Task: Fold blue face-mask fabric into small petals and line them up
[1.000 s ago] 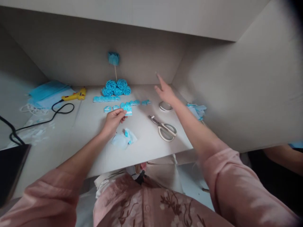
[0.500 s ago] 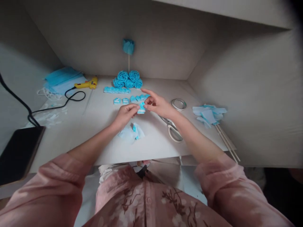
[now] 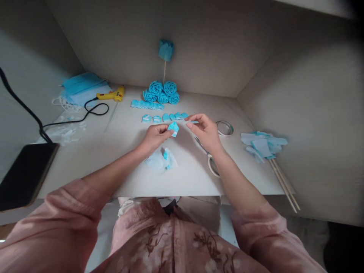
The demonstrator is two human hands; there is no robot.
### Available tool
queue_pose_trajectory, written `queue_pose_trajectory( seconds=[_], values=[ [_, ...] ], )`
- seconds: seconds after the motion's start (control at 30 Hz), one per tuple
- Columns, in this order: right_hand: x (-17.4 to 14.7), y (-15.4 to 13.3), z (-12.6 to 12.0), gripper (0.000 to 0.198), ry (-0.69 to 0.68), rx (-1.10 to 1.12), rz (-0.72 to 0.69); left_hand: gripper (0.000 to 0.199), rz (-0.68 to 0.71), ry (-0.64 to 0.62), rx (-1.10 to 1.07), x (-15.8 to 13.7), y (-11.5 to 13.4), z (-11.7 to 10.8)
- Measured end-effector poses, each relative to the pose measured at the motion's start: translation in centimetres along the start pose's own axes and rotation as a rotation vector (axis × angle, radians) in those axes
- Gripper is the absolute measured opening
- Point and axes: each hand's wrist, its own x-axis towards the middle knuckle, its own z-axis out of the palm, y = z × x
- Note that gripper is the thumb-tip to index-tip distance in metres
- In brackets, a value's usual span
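My left hand (image 3: 155, 137) pinches a small folded blue fabric piece (image 3: 173, 127) with a pointed top and a pale patch near its lower edge. To its right, my right hand (image 3: 207, 133) has thumb and fingers closed on a thin pale strip (image 3: 192, 122), apart from the folded piece. Just beyond both hands lies a row of similar folded pieces (image 3: 166, 117). Below my right hand are scissors (image 3: 212, 166), partly covered by the wrist. Crumpled pale-blue fabric scraps (image 3: 159, 160) rest on the table below my left hand.
Rolled blue fabric roses (image 3: 163, 91) and a stemmed flower (image 3: 166, 50) are at the back. On the left are face masks (image 3: 85, 89), a yellow glue gun (image 3: 112, 94), its cord and a dark tablet-like slab (image 3: 27, 176). A tape roll (image 3: 224, 128), fabric strips (image 3: 263, 145) and sticks (image 3: 284, 185) lie right.
My right hand has drawn away to the right from the folded piece, now with a thin pale strip in its fingers. My left hand still holds the piece. The view has shifted slightly.
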Motion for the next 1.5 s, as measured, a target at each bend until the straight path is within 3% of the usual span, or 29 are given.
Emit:
queue_pose_trajectory(
  seconds=[0.23, 0.4, 1.03, 1.27, 1.37, 1.5],
  values=[
    [-0.7, -0.6, 0.7, 0.005, -0.107, -0.203, -0.160, 0.029, 0.061, -0.012, 0.074, -0.1, -0.1, -0.1],
    [-0.7, -0.3, 0.8, 0.005, -0.108, -0.340, -0.259, 0.026, 0.100, -0.021, 0.128, 0.1, -0.6, -0.1],
    [-0.7, -0.3, 1.0, 0.003, -0.128, -0.407, -0.246, 0.033, 0.128, -0.093, 0.157, -0.3, -0.3, 0.0],
    [-0.9, 0.0, 1.5, 0.003, -0.120, -0.418, -0.332, 0.024, 0.124, -0.094, 0.138, 0.0, -0.4, 0.0],
    [-1.1, 0.1, 1.6, 0.019, -0.075, -0.400, -0.341, 0.021, 0.120, -0.079, 0.081, 0.1, -0.4, -0.2],
    [-1.1, -0.2, 1.4, 0.050, -0.012, -0.233, -0.185, 0.023, 0.083, -0.061, 0.025, 0.1, -0.1, -0.2]
  ],
)
